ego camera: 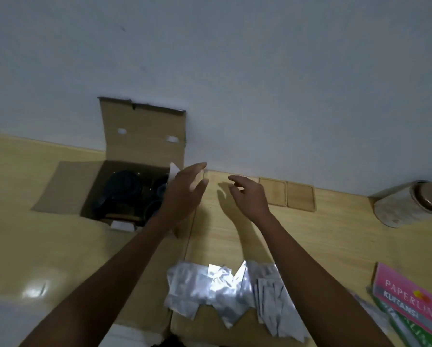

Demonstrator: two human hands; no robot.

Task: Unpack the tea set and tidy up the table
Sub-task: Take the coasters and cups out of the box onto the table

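1. Brown cardboard box (125,151) is sitting open on the pale wooden table (34,221) against the white wall, rear flap standing upright, left flap lying flat.
2. Dark glass tea set pieces (127,191) are still sitting inside the box; shapes are too dim to tell apart. A white paper slip (174,169) is poking up at the box's right edge.
3. Left hand (182,194) is hovering over the box's right rim, fingers spread wide, gripping nothing.
4. Right hand (250,196) is hovering over the table just right of the box, fingers loosely curled and apart, gripping nothing.
5. Two flat square wooden coasters (287,195) are lying side by side at the wall, beyond the right hand.
6. Silvery foil sachets (225,289) are lying piled near the front edge, between the forearms.
7. Pale cylindrical canister (410,204) is lying on its side far right.
8. Pink booklet (410,299) at bottom right is reading "PAPERLINE" and "KUITANSI"; a green one is showing underneath it.
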